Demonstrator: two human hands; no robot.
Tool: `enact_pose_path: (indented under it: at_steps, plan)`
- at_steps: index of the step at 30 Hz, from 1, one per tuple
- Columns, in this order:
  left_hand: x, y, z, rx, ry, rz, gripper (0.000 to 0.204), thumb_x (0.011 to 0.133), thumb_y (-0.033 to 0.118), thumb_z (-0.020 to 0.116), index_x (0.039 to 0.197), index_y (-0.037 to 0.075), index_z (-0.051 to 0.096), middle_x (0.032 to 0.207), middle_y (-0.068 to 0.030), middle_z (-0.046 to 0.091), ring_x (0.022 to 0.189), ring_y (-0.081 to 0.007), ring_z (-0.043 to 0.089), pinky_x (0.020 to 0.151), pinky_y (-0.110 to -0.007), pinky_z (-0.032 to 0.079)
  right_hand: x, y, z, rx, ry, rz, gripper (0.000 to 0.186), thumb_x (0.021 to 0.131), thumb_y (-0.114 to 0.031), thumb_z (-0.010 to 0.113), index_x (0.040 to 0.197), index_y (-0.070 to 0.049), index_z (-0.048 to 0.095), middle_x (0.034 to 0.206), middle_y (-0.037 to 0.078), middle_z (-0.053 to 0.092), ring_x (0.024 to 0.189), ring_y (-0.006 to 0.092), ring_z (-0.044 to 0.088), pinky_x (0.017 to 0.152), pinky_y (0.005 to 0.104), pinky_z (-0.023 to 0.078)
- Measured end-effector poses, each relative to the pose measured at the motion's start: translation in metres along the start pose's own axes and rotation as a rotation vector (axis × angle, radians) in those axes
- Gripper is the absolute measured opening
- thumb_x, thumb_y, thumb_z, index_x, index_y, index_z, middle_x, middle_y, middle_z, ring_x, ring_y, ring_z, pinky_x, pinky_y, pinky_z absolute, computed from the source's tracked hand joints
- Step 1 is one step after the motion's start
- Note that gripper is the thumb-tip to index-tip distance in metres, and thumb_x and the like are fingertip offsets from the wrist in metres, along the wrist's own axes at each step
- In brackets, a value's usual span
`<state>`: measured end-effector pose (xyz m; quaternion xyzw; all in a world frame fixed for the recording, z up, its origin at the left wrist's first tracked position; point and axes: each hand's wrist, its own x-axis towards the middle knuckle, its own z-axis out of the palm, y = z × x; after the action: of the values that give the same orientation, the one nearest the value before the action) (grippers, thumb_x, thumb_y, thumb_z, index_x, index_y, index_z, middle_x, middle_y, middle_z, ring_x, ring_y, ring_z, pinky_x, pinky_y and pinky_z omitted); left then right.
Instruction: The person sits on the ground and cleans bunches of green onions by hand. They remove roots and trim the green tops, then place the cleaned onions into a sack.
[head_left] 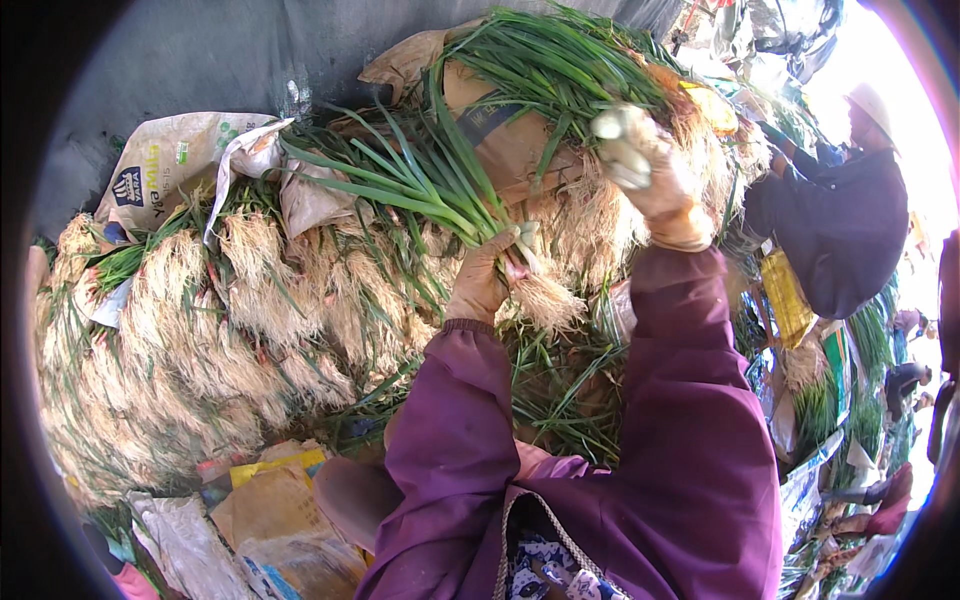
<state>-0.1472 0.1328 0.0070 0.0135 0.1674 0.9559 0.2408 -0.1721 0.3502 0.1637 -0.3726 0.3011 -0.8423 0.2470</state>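
Left hand (482,280) grasps the onions (465,215) just above the roots (547,303); right hand (650,175), farther out, is blurred, hold unclear; a firm, uncrushing left grip, leaves (418,187) aligned, clear of the pile (200,335) leftward, seems best.

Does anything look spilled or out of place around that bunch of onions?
Mildly: loose green leaves lie strewn below the left hand and its onion bunch, unlike the stacked bundles at left. A crumpled pale sack sits crookedly atop those bundles.
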Motion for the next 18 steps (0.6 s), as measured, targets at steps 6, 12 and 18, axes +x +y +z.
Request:
enact_pose_path:
  at_steps: [6,12,18]
  plan:
    - [-0.006,0.001,0.018,-0.001,0.000,0.199,0.030,0.084,0.000,0.060,0.113,-0.003,0.054,0.097,-0.0153,0.066,0.084,-0.0229,0.065,0.074,-0.033,0.058,-0.049,0.032,0.012,-2.197,-0.017,1.060,0.042,0.081,-0.026,0.065,0.117,-0.008,0.054,0.103,0.013,0.061,0.089,0.0290,0.064,0.094,0.0446,0.040]
    - [-0.017,0.026,0.043,0.069,-0.163,0.179,0.025,0.082,0.001,0.062,0.107,0.001,0.056,0.092,-0.0158,0.067,0.076,-0.0216,0.066,0.069,-0.031,0.057,-0.013,0.021,-0.004,-2.794,0.682,0.418,0.007,0.079,-0.005,0.060,0.084,-0.008,0.064,0.072,0.007,0.064,0.070,0.0238,0.066,0.058,0.0357,0.053]
    - [-0.016,0.027,0.041,0.293,0.054,0.142,0.028,0.083,0.017,0.069,0.103,0.000,0.059,0.084,-0.0096,0.064,0.070,-0.0166,0.062,0.060,-0.029,0.053,-0.002,0.016,0.023,-2.865,0.465,0.480,0.011,0.086,-0.014,0.058,0.085,-0.005,0.063,0.071,0.012,0.064,0.064,0.0266,0.066,0.054,0.0371,0.052]
